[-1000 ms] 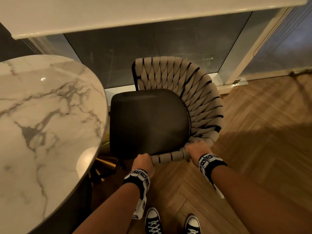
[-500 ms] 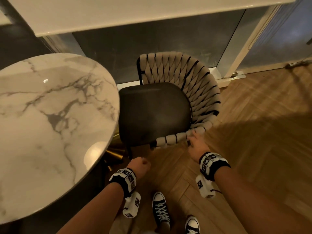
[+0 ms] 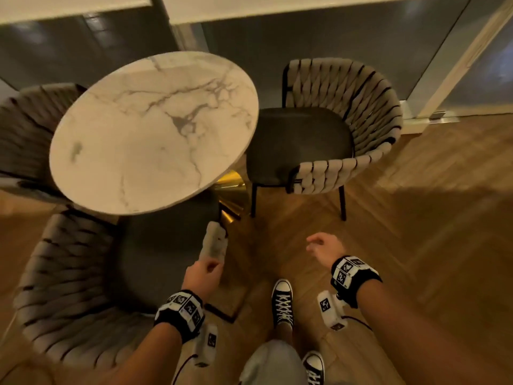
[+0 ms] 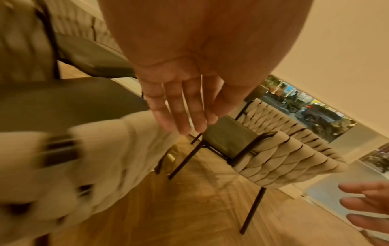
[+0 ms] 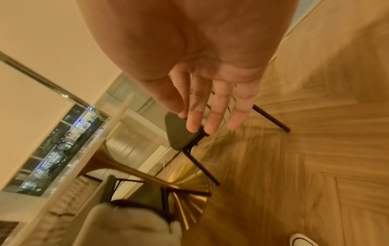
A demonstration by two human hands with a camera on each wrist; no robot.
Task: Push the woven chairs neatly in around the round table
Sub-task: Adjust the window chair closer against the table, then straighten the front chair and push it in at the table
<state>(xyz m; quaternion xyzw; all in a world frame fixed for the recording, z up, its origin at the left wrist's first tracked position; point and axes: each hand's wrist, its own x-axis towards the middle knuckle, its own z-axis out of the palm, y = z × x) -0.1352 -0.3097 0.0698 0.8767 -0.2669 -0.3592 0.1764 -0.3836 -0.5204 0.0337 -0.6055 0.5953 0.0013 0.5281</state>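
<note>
Right of round table | woven chair faces it | left hand, right hand grip wide, empty

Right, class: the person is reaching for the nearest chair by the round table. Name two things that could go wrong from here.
1. The left hand nears only one arm tip of the near chair; pushing there alone might swing it crooked rather than straight in.
2. The shoe stands close beside that chair's leg, and the gold table base lies ahead, so either could get bumped.

Bare forearms; black wristbands with white square-code tags; white wrist cameras, cabled; black-white laced sneakers.
</note>
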